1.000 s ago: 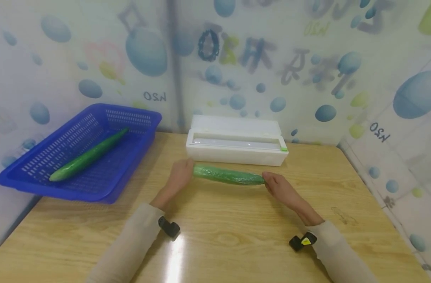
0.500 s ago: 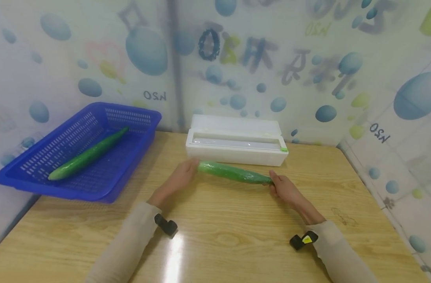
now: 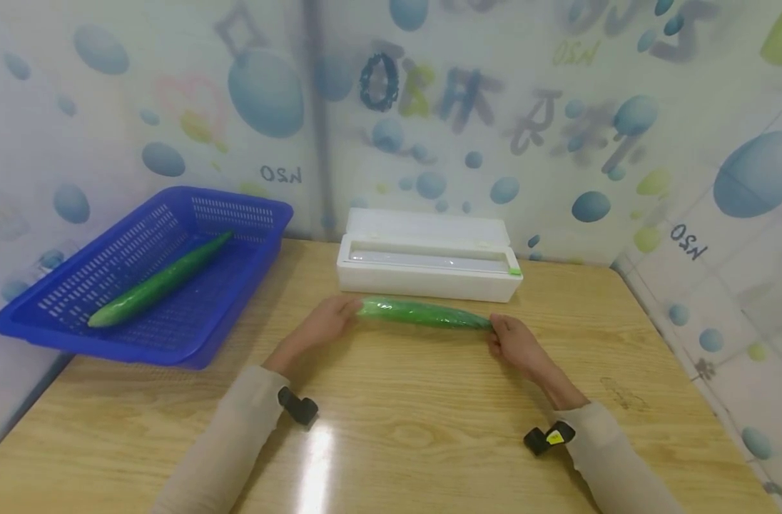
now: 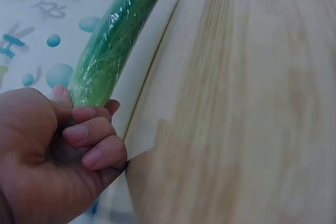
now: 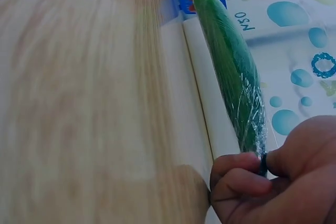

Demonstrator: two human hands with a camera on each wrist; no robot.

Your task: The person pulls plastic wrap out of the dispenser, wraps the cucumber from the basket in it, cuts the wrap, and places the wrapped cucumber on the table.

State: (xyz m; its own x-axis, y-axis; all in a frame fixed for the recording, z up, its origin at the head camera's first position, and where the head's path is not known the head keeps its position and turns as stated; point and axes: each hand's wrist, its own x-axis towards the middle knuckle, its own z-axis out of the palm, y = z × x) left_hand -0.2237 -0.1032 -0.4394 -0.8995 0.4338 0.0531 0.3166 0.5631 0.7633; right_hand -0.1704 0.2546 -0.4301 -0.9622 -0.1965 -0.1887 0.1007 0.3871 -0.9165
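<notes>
A cucumber [image 3: 423, 314] wrapped in shiny clear film is held level above the table, in front of a white box. My left hand [image 3: 329, 319] pinches its pale end; in the left wrist view the thumb and curled fingers [image 4: 92, 132] close at that end. At the darker, narrow end, my right hand [image 3: 518, 344] pinches the tip between thumb and forefinger, as the right wrist view shows. Creases and glints of the film run along the cucumber [image 5: 236, 72] there.
The white box [image 3: 429, 280] stands at the back with its lid raised and a roll inside. On the left, a blue plastic basket [image 3: 237, 307] holds another cucumber [image 3: 163, 280]. Patterned walls [image 3: 429, 143] border the wooden table [image 3: 417, 442].
Both hands have moved slightly to the right with the wrapped cucumber. It tilted more half a second ago and now lies nearer level. The basket and box have stayed put.
</notes>
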